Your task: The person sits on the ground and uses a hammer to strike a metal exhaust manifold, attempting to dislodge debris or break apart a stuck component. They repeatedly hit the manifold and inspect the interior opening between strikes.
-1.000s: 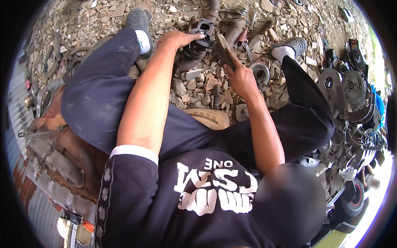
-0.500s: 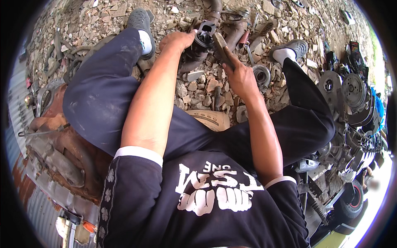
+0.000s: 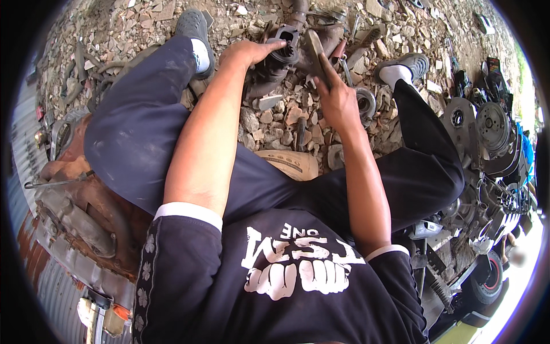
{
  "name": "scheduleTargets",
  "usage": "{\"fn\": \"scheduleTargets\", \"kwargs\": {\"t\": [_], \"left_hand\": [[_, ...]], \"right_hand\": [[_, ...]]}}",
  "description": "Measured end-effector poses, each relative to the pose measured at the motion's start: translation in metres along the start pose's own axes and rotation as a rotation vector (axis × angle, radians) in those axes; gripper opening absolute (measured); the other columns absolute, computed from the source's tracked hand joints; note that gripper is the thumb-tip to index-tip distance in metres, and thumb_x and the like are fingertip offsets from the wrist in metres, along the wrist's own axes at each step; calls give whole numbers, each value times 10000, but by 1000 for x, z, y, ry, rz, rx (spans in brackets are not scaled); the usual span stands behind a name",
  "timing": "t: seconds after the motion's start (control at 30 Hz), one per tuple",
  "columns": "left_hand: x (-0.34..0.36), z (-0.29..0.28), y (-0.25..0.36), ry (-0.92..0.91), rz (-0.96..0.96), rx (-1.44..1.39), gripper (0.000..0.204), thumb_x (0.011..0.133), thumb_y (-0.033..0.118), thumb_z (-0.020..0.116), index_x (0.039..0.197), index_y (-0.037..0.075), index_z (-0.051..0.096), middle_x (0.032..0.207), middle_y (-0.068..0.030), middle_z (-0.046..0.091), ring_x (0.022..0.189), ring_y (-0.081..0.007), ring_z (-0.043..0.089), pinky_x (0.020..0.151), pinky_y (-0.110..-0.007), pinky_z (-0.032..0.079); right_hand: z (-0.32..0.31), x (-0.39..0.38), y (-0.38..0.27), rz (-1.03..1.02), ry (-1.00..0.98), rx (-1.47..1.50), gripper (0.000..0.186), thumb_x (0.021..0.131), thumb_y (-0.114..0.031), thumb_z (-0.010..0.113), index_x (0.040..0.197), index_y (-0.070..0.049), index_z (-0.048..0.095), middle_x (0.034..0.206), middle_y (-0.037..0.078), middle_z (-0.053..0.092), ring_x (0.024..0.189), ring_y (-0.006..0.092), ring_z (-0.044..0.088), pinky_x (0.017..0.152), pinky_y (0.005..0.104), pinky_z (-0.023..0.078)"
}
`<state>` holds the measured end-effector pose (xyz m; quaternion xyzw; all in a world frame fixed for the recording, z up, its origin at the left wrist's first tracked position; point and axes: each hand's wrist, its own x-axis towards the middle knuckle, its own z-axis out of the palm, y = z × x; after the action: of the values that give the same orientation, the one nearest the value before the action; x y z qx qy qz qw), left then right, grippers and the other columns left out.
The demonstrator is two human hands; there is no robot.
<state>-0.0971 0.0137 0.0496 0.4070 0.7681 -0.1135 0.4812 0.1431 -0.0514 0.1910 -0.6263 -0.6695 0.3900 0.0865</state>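
Note:
A dark, dirty metal housing [image 3: 277,64] with a squared flange and an opening lies among pipe pieces at the top middle. My left hand [image 3: 243,53] grips its left side, forefinger reaching to the opening. My right hand [image 3: 338,102] is closed on a long, flat, worn bar [image 3: 316,50], whose far end is beside the housing's right side. A red-handled tool [image 3: 337,53], a wrench [image 3: 348,73] and a round metal part [image 3: 365,103] lie near my right hand.
My bent legs frame rubble-covered ground [image 3: 309,135], with a cardboard piece [image 3: 289,164] between them. Rusty engine parts [image 3: 80,206] and corrugated sheet [image 3: 46,298] are at left. Piled metal discs [image 3: 491,129], other machine parts and a tyre [image 3: 486,281] crowd the right.
My right hand and the bar have shifted slightly upward. My left forefinger drew back from the opening half a second ago and now reaches over it again.

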Motion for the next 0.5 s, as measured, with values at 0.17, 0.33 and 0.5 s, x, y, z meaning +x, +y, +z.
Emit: {"fn": "scheduleTargets", "kwargs": {"t": [0.17,0.33,0.5], "left_hand": [[-11,-4,6,28,27,46,1226,666,993,469,1313,-37,629,1367,-275,594,1278,-397,578,1089,-481,424],[-20,-14,8,-5,-26,50,1135,667,982,498,1331,76,655,1349,-188,636,1220,-357,628,1013,-486,485],[-29,-14,20,88,-109,101,1128,661,994,485,1288,78,686,1270,-147,682,1142,-304,670,907,-427,534]], "right_hand": [[10,-4,6,-28,-98,-107,581,994,-206,570,1546,-189,391,946,341,677,938,505,662,851,543,521],[-11,6,-9,9,-58,-23,547,987,-202,576,1518,-204,444,985,338,676,955,490,672,874,529,535],[3,0,0,17,-143,-133,551,983,-201,571,1519,-182,443,980,324,682,946,503,663,877,548,519]]}}
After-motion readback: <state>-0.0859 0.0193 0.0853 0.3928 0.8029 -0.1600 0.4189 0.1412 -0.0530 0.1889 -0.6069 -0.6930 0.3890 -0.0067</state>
